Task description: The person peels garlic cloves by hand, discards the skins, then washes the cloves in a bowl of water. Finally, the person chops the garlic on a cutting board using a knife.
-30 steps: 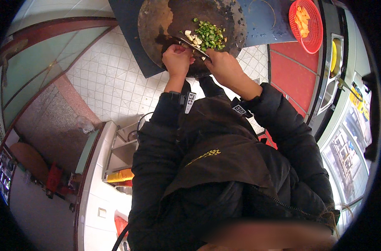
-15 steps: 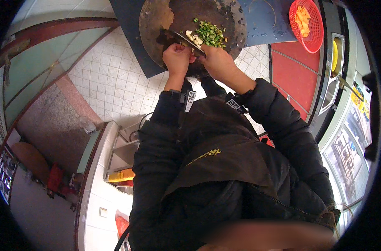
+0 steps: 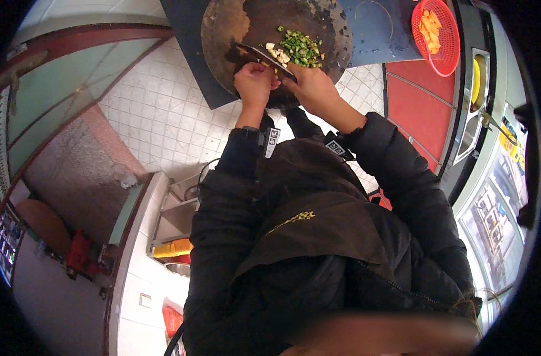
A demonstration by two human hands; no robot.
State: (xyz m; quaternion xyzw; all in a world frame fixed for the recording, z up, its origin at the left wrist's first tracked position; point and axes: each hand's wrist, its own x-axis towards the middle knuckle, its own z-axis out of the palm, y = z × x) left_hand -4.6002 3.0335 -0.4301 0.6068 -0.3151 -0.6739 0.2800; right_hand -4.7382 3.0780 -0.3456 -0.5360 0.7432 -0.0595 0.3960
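Note:
My right hand (image 3: 315, 89) grips a knife (image 3: 259, 53) by its handle. The blade slants up and to the left over a round, dark, worn chopping board (image 3: 223, 24). Beside it, near the board's front edge, my left hand (image 3: 255, 83) is closed with its fingers curled. Whatever those fingers hold is hidden. Pale chopped pieces (image 3: 278, 53), perhaps garlic, lie along the far side of the blade. A heap of chopped green pieces (image 3: 302, 48), perhaps chili or scallion, sits just right of them.
The board rests on a dark blue-grey table (image 3: 371, 44). At its right stands a red plastic basket (image 3: 456, 50) with orange slices (image 3: 429, 31) inside. Further right is a metal sink (image 3: 469, 136) with a yellow thing (image 3: 476, 83). White floor tiles (image 3: 157, 95) lie to the left.
The knife blade has turned slightly, and more of it shows toward the left. Both hands stay close together at the board. The whole scene has shifted slightly right in view.

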